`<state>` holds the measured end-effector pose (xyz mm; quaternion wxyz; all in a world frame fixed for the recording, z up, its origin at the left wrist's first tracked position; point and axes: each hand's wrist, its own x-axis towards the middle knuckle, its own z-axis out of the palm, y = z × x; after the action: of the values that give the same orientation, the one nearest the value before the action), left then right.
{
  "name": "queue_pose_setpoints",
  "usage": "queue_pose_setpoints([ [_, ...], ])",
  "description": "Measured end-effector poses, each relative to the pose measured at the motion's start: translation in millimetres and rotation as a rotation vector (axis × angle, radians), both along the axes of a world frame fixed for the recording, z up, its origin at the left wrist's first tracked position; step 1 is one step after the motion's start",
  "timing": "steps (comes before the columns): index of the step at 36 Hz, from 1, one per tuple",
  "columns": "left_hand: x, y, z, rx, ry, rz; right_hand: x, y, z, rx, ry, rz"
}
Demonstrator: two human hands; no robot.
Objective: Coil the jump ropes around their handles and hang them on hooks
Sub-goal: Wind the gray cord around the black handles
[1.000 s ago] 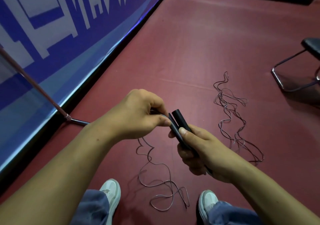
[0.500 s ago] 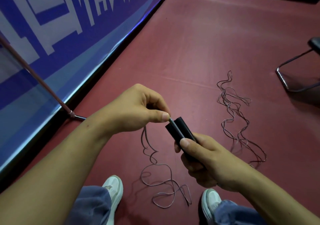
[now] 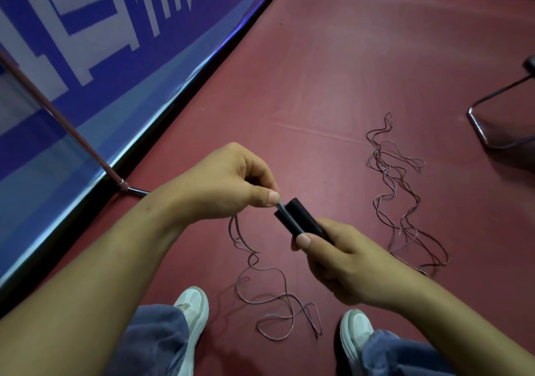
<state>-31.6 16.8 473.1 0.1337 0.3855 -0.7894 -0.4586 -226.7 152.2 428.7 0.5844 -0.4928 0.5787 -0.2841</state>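
Note:
My right hand grips two black jump-rope handles side by side, their ends pointing up and to the left. My left hand pinches the thin rope between thumb and forefinger right at the handles' top end. From there the rope hangs down to the floor and lies in loose loops between my shoes. A second tangle of thin rope lies on the red floor to the right, apart from my hands.
A blue and white banner runs along the left, with a slanted metal pole and its foot in front of it. A chair's metal frame stands at the right edge. My white shoes are below my hands.
My left hand has drawn back to the left and up a little, with the rope pinched at the handles' end. The handles have dropped slightly in the right hand's grip.

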Motion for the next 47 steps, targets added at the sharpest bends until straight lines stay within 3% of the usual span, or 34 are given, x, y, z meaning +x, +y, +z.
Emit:
queue_pose_setpoints([
  [5,-3,0,-1,-0.001,-0.079,-0.001,0,1,4,-0.265,0.432,0.122],
  [13,-10,1,-8,-0.049,-0.142,-0.036,-1,9,1,-0.3,0.687,0.276],
  [19,-11,2,-9,-0.101,-0.154,-0.076,-2,4,0,-0.267,0.706,0.264],
  [22,-10,2,-6,-0.072,-0.112,-0.092,-5,5,5,-0.28,0.612,0.267],
  [28,-3,0,-3,0.228,0.084,-0.153,-3,16,17,0.023,-0.107,0.066],
  [31,-2,3,-5,0.337,0.178,-0.178,-1,18,22,0.149,-0.308,0.017],
  [35,-1,5,-11,0.394,0.247,-0.193,-4,16,23,0.179,-0.444,0.01],
  [39,1,7,-12,0.322,0.213,-0.211,-8,14,25,0.171,-0.511,-0.02],
  [44,-2,11,-16,0.147,0.146,-0.148,-13,9,25,0.154,-0.4,-0.078],
  [47,-4,15,-22,0.156,0.138,-0.132,-12,7,23,0.143,-0.33,-0.078],
])
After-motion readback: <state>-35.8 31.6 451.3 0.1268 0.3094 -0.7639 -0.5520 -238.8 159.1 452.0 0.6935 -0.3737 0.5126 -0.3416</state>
